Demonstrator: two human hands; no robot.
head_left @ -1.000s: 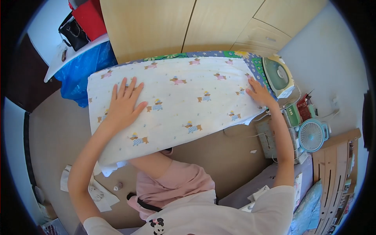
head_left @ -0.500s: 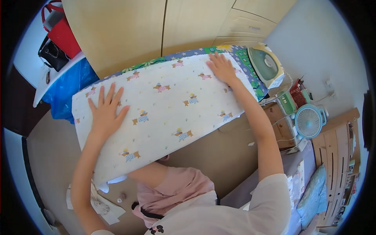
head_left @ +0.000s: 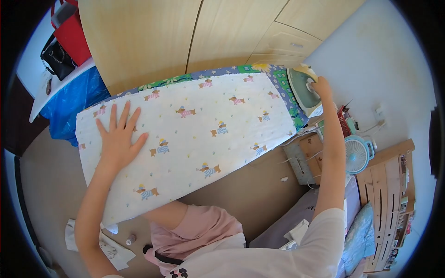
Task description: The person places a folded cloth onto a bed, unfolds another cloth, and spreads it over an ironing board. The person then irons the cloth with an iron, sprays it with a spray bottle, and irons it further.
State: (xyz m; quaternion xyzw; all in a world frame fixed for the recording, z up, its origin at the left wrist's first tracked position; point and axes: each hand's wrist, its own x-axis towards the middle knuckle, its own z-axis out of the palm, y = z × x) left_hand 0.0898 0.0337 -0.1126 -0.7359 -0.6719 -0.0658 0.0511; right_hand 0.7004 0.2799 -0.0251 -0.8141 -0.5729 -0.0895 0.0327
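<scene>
A white cloth [head_left: 185,134] printed with small dogs in striped clothes lies spread flat over the ironing board [head_left: 174,82]. My left hand [head_left: 121,139] rests palm down on the cloth's left part, fingers spread and holding nothing. At the board's right end sits a cream and green iron [head_left: 301,95]. My right hand [head_left: 323,89] is on the iron's right side, its fingers bent around a part by the round dial. The hand partly hides that part.
Pale cabinets [head_left: 139,41] stand behind the board. A blue plastic bag [head_left: 74,109], black bag [head_left: 58,60] and red bag [head_left: 73,39] are at left. On the right are a small blue fan [head_left: 356,155], a red basket [head_left: 344,121] and cords. White cloth [head_left: 113,252] lies on the floor.
My right hand has left the cloth's upper right part and moved right onto the iron. My left hand remains spread on the cloth. The view has shifted slightly.
</scene>
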